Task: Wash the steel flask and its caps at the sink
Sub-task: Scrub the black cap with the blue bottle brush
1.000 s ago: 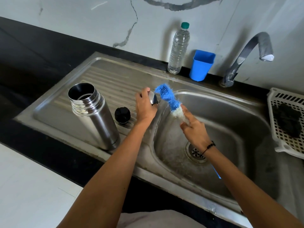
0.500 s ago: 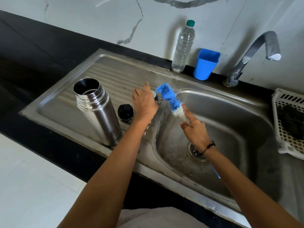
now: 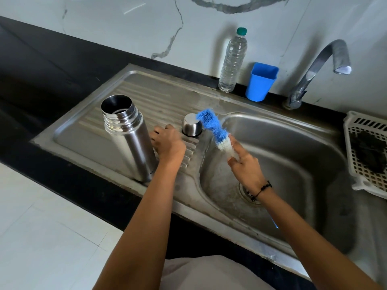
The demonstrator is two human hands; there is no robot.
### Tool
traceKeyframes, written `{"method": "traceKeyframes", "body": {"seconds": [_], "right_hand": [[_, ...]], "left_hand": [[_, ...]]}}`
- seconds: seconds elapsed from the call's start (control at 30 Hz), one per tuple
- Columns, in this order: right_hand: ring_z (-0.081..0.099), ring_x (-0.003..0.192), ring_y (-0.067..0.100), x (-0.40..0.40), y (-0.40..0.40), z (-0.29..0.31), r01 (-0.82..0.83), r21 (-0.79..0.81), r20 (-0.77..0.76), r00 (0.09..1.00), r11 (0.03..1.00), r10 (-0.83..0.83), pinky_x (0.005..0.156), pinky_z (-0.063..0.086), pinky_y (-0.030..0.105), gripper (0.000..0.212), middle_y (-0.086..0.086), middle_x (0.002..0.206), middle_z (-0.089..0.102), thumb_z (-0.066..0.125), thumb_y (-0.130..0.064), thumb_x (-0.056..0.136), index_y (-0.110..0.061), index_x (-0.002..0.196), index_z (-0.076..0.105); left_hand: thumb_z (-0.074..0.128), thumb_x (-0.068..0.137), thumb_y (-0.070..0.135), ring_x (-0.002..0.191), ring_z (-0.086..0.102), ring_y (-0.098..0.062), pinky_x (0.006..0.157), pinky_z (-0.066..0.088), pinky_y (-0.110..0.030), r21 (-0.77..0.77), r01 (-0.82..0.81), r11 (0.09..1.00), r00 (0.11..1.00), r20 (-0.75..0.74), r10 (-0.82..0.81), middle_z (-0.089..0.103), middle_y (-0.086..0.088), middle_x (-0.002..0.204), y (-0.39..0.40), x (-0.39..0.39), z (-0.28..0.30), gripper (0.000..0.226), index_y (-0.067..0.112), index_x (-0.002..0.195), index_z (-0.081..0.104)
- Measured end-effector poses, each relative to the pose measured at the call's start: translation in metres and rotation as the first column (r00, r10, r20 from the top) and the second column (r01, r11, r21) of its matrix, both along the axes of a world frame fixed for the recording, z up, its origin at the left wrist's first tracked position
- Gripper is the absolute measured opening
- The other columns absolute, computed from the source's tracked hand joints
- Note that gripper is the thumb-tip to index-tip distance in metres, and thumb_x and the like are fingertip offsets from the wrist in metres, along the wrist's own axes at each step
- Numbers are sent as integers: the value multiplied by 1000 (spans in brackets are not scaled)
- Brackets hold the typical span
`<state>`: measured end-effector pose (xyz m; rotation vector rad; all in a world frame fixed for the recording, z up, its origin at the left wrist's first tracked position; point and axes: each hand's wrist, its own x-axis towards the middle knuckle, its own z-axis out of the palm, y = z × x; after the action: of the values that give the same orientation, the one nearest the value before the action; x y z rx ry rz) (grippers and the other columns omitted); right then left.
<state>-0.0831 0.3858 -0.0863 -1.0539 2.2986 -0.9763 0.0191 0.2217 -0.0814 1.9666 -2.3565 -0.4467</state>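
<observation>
The open steel flask (image 3: 127, 139) stands upright on the drainboard at the left. The steel outer cap (image 3: 191, 125) sits on the drainboard by the basin's edge, closed end up, free of my hands. My left hand (image 3: 168, 143) lies between flask and steel cap, its fingers curled down over the small black inner cap, which is almost wholly hidden under it. Over the basin, my right hand (image 3: 246, 167) grips the handle of a blue and white bottle brush (image 3: 212, 127). The brush's blue tip touches the steel cap's side.
The sink basin (image 3: 293, 155) with its drain lies under my right arm; the faucet (image 3: 314, 70) curves above it, with no water running. A plastic water bottle (image 3: 232, 61) and a blue cup (image 3: 260, 82) stand at the back. At the right is a white basket (image 3: 354, 164) holding a dark scrubber.
My left hand has let go of the steel cap, which now sits on the drainboard, and moved left onto the black cap. My right hand still holds the brush.
</observation>
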Motion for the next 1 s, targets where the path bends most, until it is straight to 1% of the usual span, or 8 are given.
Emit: {"method": "traceKeyframes", "body": {"seconds": [0.13,0.2,0.27,0.33,0.47,0.6,0.77,1.0], "right_hand": [[59,70,29,-7,14,3,46,-69,38,998,997,-43,60,49,24,67,4,122,62,45,-6,92,-48,141,25],[60,72,27,-9,23,6,32,-145,60,998,989,-23,63,53,27,69,-7,122,58,47,-6,93,-58,134,24],[52,60,17,-11,33,7,1,-203,52,999,979,9,59,52,27,71,-5,115,62,47,-8,94,-66,127,23],[47,57,12,-14,42,7,-6,-226,5,1000,974,7,61,52,31,72,-6,97,66,49,-9,94,-66,129,22],[44,42,6,-19,57,8,13,-203,-120,992,979,-38,59,48,28,71,-13,58,52,49,-9,94,-57,136,18],[42,45,15,-10,74,4,-9,-123,-238,971,992,-20,65,51,37,74,7,56,54,48,-8,93,-50,140,10],[56,61,30,-13,70,-1,99,-75,-183,977,992,-112,73,50,42,71,4,65,55,45,-9,93,-46,142,10],[53,52,26,0,75,-5,-46,-57,-328,944,997,25,64,53,42,77,11,64,61,48,-6,91,-44,142,5]], "left_hand": [[58,89,14,115,48,-34,87,45,-34,16,89,996,926,-371,-77,48,-18,125,7,-5,27,38,6,125,48],[59,90,19,93,55,-23,67,48,-24,197,130,972,707,-706,49,55,-9,112,8,-13,42,27,12,114,49],[57,94,24,68,53,-17,55,43,-24,404,207,891,454,-847,278,57,-8,95,14,-22,49,12,16,98,48],[53,96,31,56,48,-15,51,40,-24,522,258,813,379,-829,412,57,-8,82,23,-34,45,14,19,89,49],[52,93,48,75,54,-20,60,48,-28,725,334,602,242,-683,689,59,-13,96,44,-55,28,32,16,100,57],[48,96,43,73,55,-20,60,47,-27,799,379,467,89,-533,841,57,-11,89,60,-67,17,32,11,90,53],[45,96,43,57,47,-19,47,38,-22,815,409,411,175,-512,841,53,-11,77,70,-70,8,37,8,89,53],[49,96,31,66,59,-21,65,51,-30,806,429,408,87,-487,869,62,-8,80,60,-66,5,23,12,88,59]]}}
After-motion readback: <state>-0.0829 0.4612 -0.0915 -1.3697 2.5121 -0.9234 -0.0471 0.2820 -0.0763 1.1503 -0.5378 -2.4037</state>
